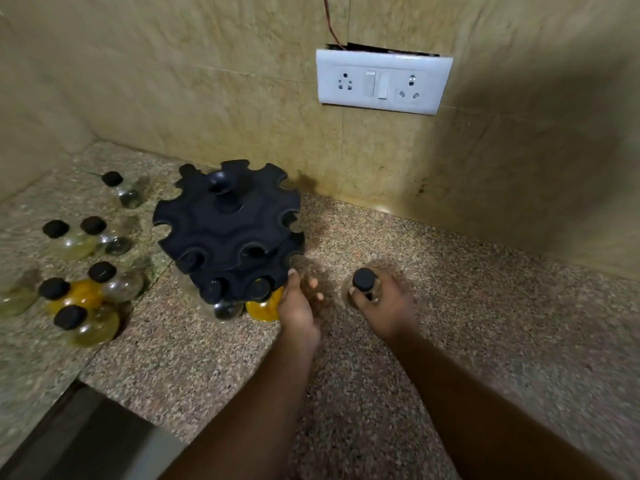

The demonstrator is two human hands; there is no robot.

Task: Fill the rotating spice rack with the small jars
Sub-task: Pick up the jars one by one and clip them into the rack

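Two bare forearms reach in from the bottom edge over a speckled granite counter. Only the head view to go on.

Right hand: wrapped around a small glass jar with a black cap, fingers curled about its body, cap poking up above the knuckles. Jar sits low, at or just above the counter; contact with the surface cannot be told because of blur. It is to the right of the rack, apart from it.

Left hand: at the rack's lower right edge, thumb against the bottom tier, fingers loosely curled and blurred. Whether it grips the rack or only rests on it cannot be told.

Spice rack: black, two tiers of notched slots around a central post, standing near the tiled wall. Upper tier slots look unfilled. Lower tier, front side, holds two jars: a clear jar and, just right of it, a yellow-filled jar touching the left hand.

Loose jars: a cluster on the counter left of the rack, all black-capped. Seven caps countable; most jars clear or pale, one with orange-yellow contents in the near group. One jar stands alone farther back, close to the corner.

Wall behind: beige tiles, a white switch plate with two sockets and two switches, a thin red wire running up from it.

Bottom left: a dark metal edge below the counter lip.
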